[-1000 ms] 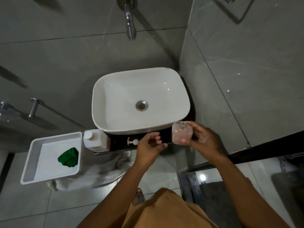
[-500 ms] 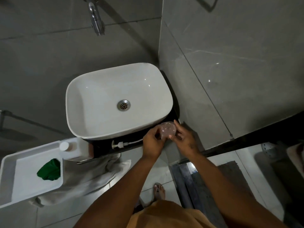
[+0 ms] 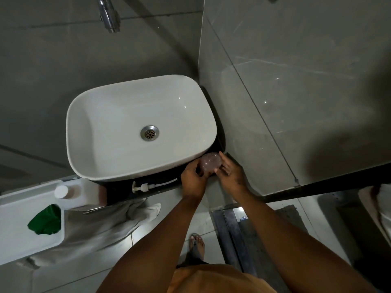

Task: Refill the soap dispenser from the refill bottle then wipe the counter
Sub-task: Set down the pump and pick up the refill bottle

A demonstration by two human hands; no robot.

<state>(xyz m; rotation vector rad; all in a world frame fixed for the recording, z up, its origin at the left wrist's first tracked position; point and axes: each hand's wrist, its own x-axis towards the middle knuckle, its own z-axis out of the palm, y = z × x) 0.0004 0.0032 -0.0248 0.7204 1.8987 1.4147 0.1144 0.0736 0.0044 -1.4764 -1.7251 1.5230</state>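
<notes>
At 8 o'clock we see the white tray (image 3: 12,240) with a green cloth (image 3: 45,222) in it, good for the wipe later. Just right of it the refill bottle (image 3: 78,194), white cap on, stands on the counter edge. A grey towel (image 3: 101,220) hangs below it. At centre, the white basin (image 3: 88,115); the tap (image 3: 109,14) is at 12 o'clock. On the dark counter (image 3: 118,190) under the basin's near rim lies the pump head (image 3: 143,187), tube pointing to 3 o'clock, so the dispenser is already open.

Right of that our left hand (image 3: 193,179) curls round the near side of the soap dispenser (image 3: 209,163), the clear pinkish bottle at the counter's right end, by the wall corner. Our right hand (image 3: 230,176) closes on its far side, fingertips on the body. Both hands grip it; we cannot tell if its base touches the counter.

Our judgement: we're seating the open dispenser for filling. Do it well: set it flat and upright, neck clear of the basin rim, keep one hand steadying it, fetch the refill bottle with the left, uncap, pour slowly. Risk: spill near the edge.
</notes>
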